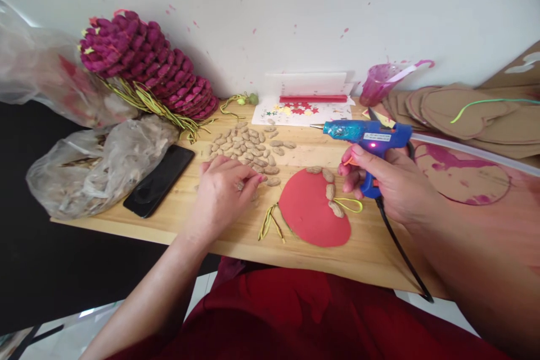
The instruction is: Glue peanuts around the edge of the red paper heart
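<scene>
My right hand (392, 180) is wrapped round the handle of a blue hot glue gun (373, 138), its nozzle pointing left and a light glowing on its side. A clear glue stick (468, 149) runs out of its back. My left hand (228, 191) is over the near side of a pile of unshelled peanuts (242, 146), thumb and fingers pinched together on a peanut, mostly hidden. Between my hands lies a red heart-shaped piece (310, 211). Several peanuts (330, 191) sit in a row along its upper right edge, and yellow-green cords stick out at both sides.
A black phone (160, 181) and a plastic bag (105, 166) lie left, before a stack of magenta peanut-covered pieces (147, 67). Star cutouts (297, 108) rest on white paper at the back. Cardboard shapes (455, 107) and a stained cup (377, 83) are right. The gun's black cord (400, 253) hangs over the edge.
</scene>
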The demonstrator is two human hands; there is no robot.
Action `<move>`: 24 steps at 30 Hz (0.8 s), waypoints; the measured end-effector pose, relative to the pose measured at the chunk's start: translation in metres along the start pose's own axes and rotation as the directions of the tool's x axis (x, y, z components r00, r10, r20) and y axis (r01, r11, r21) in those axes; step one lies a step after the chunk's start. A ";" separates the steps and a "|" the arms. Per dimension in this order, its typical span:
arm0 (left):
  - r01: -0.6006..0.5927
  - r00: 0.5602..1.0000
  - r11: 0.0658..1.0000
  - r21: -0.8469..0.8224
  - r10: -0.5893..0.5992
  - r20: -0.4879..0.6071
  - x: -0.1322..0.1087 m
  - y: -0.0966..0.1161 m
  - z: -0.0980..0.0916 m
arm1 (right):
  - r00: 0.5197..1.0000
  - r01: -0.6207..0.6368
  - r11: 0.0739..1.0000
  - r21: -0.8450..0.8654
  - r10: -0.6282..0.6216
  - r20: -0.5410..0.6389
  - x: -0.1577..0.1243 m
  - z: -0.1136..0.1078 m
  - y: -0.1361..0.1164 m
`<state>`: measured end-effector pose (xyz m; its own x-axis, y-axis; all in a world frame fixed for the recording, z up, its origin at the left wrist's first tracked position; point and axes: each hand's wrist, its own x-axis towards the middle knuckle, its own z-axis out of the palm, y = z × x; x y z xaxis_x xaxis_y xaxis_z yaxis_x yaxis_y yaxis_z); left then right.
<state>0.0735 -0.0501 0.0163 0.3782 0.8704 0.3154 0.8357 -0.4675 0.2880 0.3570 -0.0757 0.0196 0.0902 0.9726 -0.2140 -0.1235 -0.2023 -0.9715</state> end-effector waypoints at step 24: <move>-0.084 0.994 0.996 0.023 0.082 0.077 0.004 0.010 0.016 | 0.999 0.007 1.000 -0.006 -0.006 0.045 0.002 0.000 0.003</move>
<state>0.0897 -0.0490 0.0062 0.4747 0.8386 0.2674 0.8100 -0.5350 0.2402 0.3567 -0.0742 0.0165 0.0464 0.9781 -0.2030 -0.1174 -0.1965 -0.9735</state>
